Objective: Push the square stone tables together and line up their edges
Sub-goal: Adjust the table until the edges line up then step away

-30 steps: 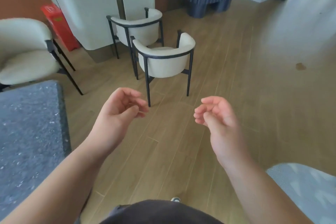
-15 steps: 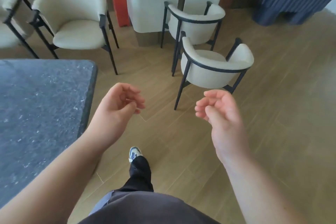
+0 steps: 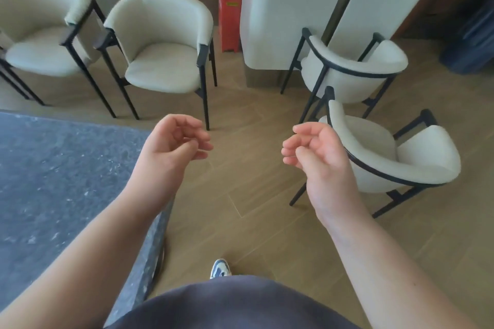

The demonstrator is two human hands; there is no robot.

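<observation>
A dark grey speckled stone table [image 3: 53, 176] fills the left side of the view, its right edge running down beneath my left forearm. My left hand [image 3: 171, 147] hovers above the table's far right corner, fingers loosely curled, holding nothing. My right hand [image 3: 315, 157] is raised over the wooden floor to the right, fingers half curled and apart, also holding nothing. Neither hand touches the table. No second stone table is in view.
Two cream armchairs [image 3: 163, 61] with black legs stand beyond the table. Two more [image 3: 385, 157] stand close on the right, backs toward me. A white pillar [image 3: 288, 13] and a red box [image 3: 230, 10] stand behind. My shoe [image 3: 220, 268] is on the floor.
The view has swung left: the stone table now takes up more of the left side and the chairs have shifted right. Both hands keep the same raised, half-curled pose.
</observation>
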